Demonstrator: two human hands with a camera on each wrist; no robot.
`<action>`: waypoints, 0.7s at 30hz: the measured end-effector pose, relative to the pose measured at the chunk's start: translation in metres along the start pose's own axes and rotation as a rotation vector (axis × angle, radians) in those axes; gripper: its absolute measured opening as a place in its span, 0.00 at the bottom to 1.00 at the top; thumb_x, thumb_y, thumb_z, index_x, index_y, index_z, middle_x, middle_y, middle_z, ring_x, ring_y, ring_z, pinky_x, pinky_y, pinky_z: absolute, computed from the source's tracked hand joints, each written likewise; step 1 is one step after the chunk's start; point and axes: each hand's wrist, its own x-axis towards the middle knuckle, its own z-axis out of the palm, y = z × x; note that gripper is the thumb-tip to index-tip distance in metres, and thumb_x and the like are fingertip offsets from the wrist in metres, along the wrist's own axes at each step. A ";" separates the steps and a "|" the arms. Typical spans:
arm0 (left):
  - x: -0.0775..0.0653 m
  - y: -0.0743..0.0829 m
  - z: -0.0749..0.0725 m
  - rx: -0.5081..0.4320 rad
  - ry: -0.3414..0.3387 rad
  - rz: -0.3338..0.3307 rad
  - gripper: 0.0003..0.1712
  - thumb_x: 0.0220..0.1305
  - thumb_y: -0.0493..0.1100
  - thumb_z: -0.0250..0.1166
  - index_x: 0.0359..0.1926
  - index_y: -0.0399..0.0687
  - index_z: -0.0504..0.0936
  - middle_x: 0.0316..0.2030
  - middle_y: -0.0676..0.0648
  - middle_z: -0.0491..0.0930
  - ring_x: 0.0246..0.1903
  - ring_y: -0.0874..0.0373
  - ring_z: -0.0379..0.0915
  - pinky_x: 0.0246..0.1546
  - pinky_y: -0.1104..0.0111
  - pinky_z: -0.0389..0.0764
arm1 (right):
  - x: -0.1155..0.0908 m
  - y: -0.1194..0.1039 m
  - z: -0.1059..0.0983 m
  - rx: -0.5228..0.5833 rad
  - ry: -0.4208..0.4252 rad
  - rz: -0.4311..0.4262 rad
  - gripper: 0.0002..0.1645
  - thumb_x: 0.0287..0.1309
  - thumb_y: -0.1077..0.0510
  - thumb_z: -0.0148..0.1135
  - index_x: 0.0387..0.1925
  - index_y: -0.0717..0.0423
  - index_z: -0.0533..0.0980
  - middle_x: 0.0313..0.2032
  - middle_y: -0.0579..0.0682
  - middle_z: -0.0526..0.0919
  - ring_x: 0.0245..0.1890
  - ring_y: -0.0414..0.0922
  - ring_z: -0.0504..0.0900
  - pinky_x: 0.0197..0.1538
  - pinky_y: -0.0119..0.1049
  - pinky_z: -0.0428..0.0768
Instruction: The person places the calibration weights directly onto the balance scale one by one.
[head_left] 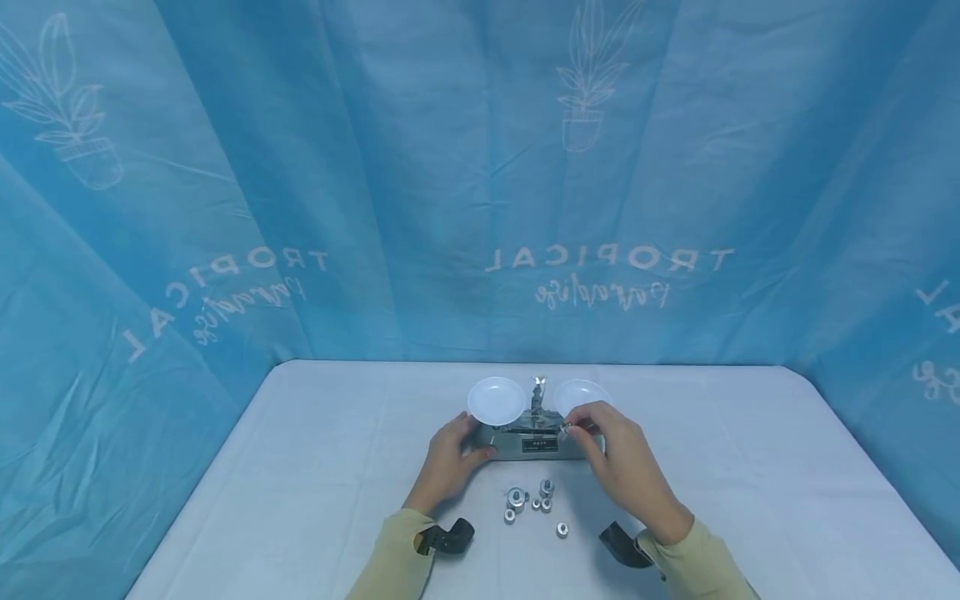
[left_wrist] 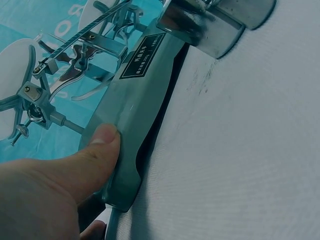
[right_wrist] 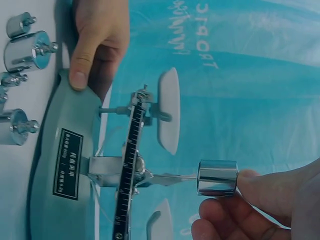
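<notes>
A grey-green tray balance (head_left: 506, 446) stands on the table, with a white left pan (head_left: 497, 401) and a white right pan (head_left: 581, 393) on top. My left hand (head_left: 446, 458) grips the left end of its base; the thumb (left_wrist: 102, 142) lies on the front face and the other fingers go behind, mostly hidden. In front of the right pan, my right hand (head_left: 618, 458) pinches a shiny cylindrical metal weight (right_wrist: 217, 177) between thumb and fingers. That weight appears apart from the pan. The balance's graduated beam (right_wrist: 131, 155) shows in the right wrist view.
Several knobbed metal weights stand on the white cloth before the balance, including a large weight (head_left: 516, 498), another large one (head_left: 547, 487) and a small separate weight (head_left: 562, 529). A blue printed curtain (head_left: 450, 208) surrounds the table (head_left: 300, 467) at the back and sides.
</notes>
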 end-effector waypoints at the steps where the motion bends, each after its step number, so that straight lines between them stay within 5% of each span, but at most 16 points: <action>1: 0.000 0.000 0.000 -0.001 0.001 0.001 0.36 0.64 0.49 0.70 0.70 0.47 0.71 0.71 0.44 0.68 0.73 0.42 0.57 0.72 0.44 0.59 | 0.001 0.000 0.000 0.000 0.005 -0.001 0.05 0.65 0.63 0.66 0.42 0.56 0.79 0.38 0.45 0.83 0.42 0.44 0.84 0.46 0.48 0.86; 21: 0.000 -0.002 0.002 0.007 0.008 0.015 0.36 0.64 0.50 0.69 0.71 0.48 0.71 0.71 0.45 0.67 0.72 0.44 0.58 0.72 0.45 0.60 | 0.021 0.015 0.002 -0.013 0.120 -0.040 0.05 0.66 0.65 0.64 0.43 0.60 0.79 0.40 0.52 0.82 0.41 0.48 0.83 0.46 0.50 0.85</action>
